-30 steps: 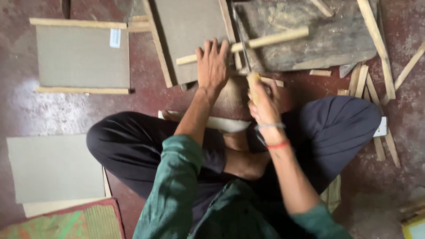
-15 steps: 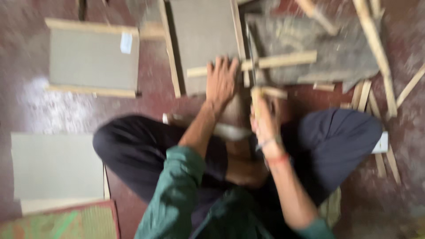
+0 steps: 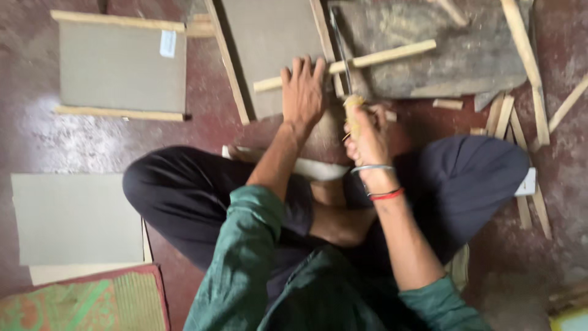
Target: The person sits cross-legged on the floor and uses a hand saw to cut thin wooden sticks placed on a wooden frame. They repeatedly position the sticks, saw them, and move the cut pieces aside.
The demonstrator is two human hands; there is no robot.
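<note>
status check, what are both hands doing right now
Left hand flat, pressing down the wooden stick. Right hand gripping a saw handle, blade across the stick. Nothing blocking.

A pale wooden strip (image 3: 361, 61) lies slanted across a grey board (image 3: 272, 43).

My left hand (image 3: 303, 92) flat on wooden strip (image 3: 380, 57), board (image 3: 269, 49) beneath. My right hand (image 3: 366, 132) just right, gripping saw handle (image 3: 352, 105). Framed panel (image 3: 119, 67) far left on floor (image 3: 202, 132); loose sticks (image 3: 508, 119) right.

wooden stick (image 3: 367, 60): pale, matt | grey board (image 3: 119, 66): matt | floor (image 3: 37, 138): glossy red
</note>
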